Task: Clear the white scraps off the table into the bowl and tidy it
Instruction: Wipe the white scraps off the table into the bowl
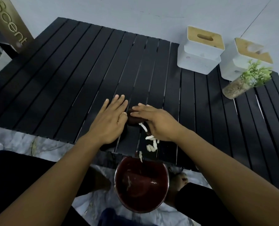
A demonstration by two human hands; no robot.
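Two hands are low on the black slatted surface (62,82), close to its near edge. The left hand (110,119) lies flat on the slats with its fingers straight and together, holding nothing. Just beside it, the right hand (155,122) is bent over a dark pad (132,119) and grips it, fingers laid across the top. A loose cluster of white scraps (151,143) sits on the slats under the right wrist, right at the edge. One scrap (140,156) hangs over the rim of the dark red bowl (155,198), which sits below the edge between the person's legs. Far right stand two white boxes (200,51) with wooden lids, and near them a tilted jar (235,88) of green sprigs.
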